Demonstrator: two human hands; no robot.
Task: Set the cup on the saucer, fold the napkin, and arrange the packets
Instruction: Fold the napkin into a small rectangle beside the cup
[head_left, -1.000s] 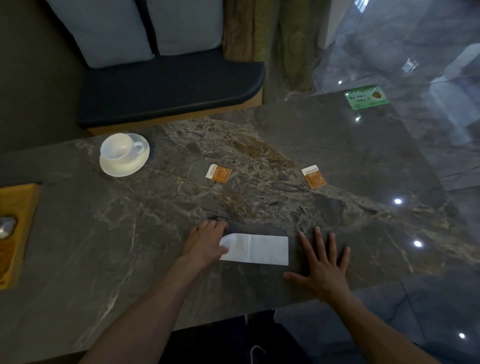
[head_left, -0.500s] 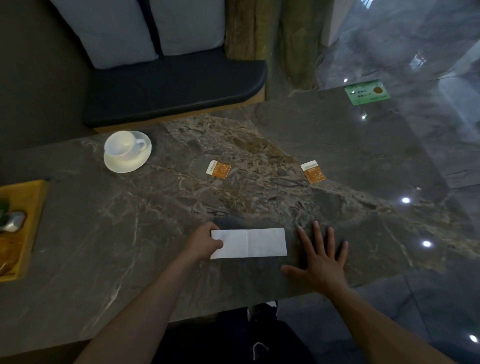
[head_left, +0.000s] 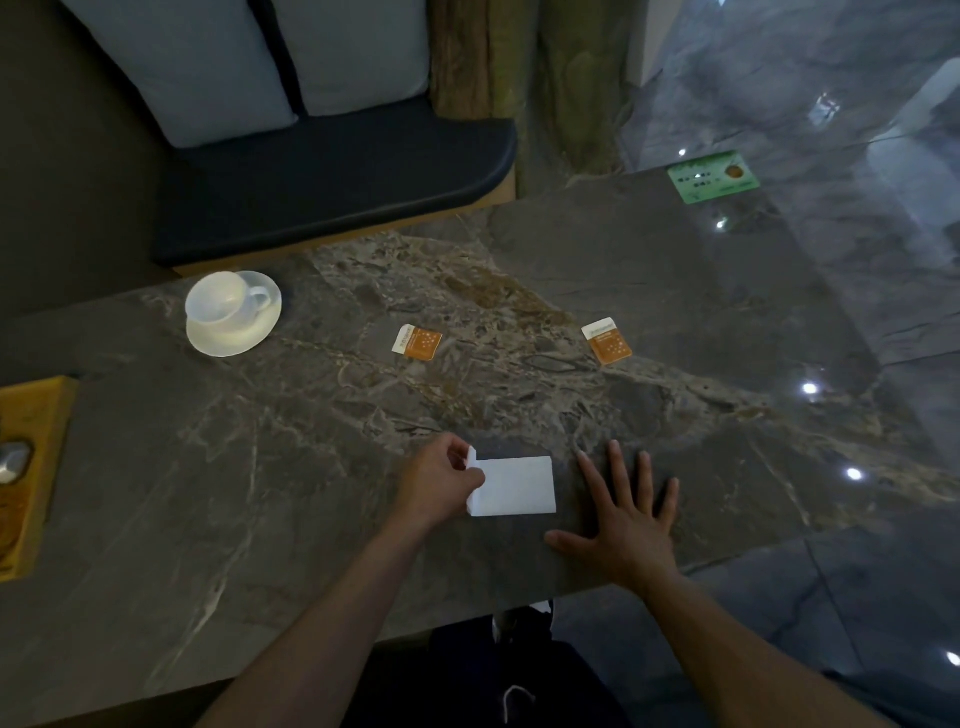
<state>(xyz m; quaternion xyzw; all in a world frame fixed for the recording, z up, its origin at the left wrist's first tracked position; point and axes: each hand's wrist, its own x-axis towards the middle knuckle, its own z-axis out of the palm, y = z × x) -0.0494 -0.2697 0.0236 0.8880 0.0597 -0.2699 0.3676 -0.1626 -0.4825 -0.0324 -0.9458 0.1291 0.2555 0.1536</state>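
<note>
Standing done: cup (head_left: 221, 300) on saucer (head_left: 235, 332), far-left of the table (head_left: 675, 270). Napkin (head_left: 514, 486), white, folded rectangle near the front edge; left hand (head_left: 439, 483) pinches its raised left end, right hand (head_left: 626, 512) flat, fingers spread, just beside. Left to arrange: two orange packets (head_left: 416, 342), (head_left: 607, 340), mid-table, well apart.

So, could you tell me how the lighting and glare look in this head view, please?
Head view: dim overall; ceiling lights glare as bright spots on the glossy table at right; the white napkin and cup look washed out; wide-angle bending curves the table edge.
</note>
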